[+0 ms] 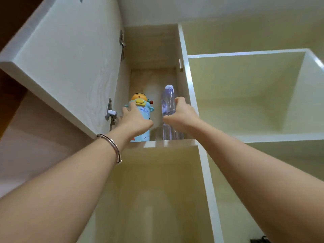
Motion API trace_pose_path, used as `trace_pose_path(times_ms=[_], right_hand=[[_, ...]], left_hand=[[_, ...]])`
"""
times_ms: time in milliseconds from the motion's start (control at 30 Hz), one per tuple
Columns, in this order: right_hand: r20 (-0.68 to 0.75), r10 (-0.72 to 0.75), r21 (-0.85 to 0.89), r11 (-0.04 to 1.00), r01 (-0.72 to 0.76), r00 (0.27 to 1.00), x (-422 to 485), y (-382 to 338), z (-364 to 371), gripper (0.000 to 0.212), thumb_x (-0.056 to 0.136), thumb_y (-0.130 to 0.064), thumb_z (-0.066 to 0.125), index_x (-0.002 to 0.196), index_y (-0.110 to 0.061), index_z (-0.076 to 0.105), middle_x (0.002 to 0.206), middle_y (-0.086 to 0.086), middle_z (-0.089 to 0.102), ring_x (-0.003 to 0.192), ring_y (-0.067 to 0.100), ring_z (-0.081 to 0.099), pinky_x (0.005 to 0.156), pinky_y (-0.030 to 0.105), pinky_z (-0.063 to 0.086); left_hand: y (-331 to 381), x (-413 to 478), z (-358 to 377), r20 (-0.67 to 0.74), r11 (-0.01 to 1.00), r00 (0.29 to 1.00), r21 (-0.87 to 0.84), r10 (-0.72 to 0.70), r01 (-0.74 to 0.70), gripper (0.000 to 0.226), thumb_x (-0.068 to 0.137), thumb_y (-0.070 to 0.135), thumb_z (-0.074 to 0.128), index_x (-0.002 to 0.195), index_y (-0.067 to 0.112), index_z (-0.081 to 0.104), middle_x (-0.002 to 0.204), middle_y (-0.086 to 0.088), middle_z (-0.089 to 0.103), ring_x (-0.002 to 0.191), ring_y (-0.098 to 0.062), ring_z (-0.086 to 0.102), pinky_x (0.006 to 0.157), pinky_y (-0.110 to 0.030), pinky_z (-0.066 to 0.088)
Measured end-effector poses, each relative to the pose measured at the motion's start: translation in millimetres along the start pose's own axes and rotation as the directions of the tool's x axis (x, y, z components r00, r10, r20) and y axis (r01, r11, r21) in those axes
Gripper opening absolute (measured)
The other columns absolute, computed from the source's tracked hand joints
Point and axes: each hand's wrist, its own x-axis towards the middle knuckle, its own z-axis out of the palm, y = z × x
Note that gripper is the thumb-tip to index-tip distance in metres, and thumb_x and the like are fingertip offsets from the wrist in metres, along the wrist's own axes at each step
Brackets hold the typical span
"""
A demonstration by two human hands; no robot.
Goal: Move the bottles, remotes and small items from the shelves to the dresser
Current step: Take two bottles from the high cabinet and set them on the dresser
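Both arms reach up into a high cabinet compartment. A light blue cartoon bottle (142,109) with an orange duck-faced lid stands on the shelf (154,143) at the left. My left hand (135,120), with a silver bangle on its wrist, is wrapped around its body. To the right stands a clear plastic water bottle (168,102) with a clear cap. My right hand (180,114) grips it around the middle. Both bottles look upright, with their bases on the shelf edge.
The cabinet door (66,55) hangs open at the left, its metal hinges (110,111) close to my left hand. Open cubby shelves (245,95) lie to the right, and another compartment (157,190) sits below. A dark object (259,240) shows at the bottom right.
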Motion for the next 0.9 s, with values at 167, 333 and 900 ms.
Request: trace_pose_path(times_ms=[167, 333, 900], right_hand=[[0.042, 0.207, 0.026, 0.978, -0.208, 0.977, 30.6, 6.2, 21.0, 0.081, 0.081, -0.016, 0.058, 0.143, -0.012, 0.006, 0.136, 0.015, 0.040, 0.121, 0.033, 0.046, 0.083, 0.034, 0.041], [0.163, 0.343, -0.104, 0.938, -0.329, 0.925, 37.2, 15.3, 28.7, 0.100, 0.089, -0.030, 0.058, 0.145, -0.004, -0.020, 0.154, 0.015, 0.020, 0.140, 0.030, 0.026, 0.113, 0.035, 0.025], [-0.249, 0.056, 0.155, 0.988, -0.017, 0.967, 6.1, -13.8, -4.7, 0.075, 0.069, -0.030, 0.071, 0.128, -0.018, 0.026, 0.097, 0.001, 0.055, 0.088, 0.024, 0.058, 0.078, 0.032, 0.052]], left_hand=[[-17.7, 29.3, 15.6, 0.060, 0.976, 0.987, -0.146, -0.152, 0.159, 0.090, 0.074, 0.029, 0.068, 0.141, 0.005, 0.012, 0.140, -0.021, 0.031, 0.128, -0.037, 0.037, 0.104, -0.043, 0.040], [-23.8, 38.8, 24.6, 0.182, 0.926, 0.961, -0.279, -0.210, 0.255, 0.094, 0.073, 0.030, 0.075, 0.138, 0.003, 0.014, 0.134, -0.019, 0.039, 0.121, -0.032, 0.046, 0.076, -0.034, 0.043], [-7.6, 12.2, 5.4, -0.080, 0.865, 0.985, -0.494, -0.152, 0.093, 0.098, 0.051, 0.042, 0.084, 0.129, 0.004, 0.039, 0.131, -0.015, 0.050, 0.118, -0.030, 0.053, 0.096, -0.040, 0.048]])
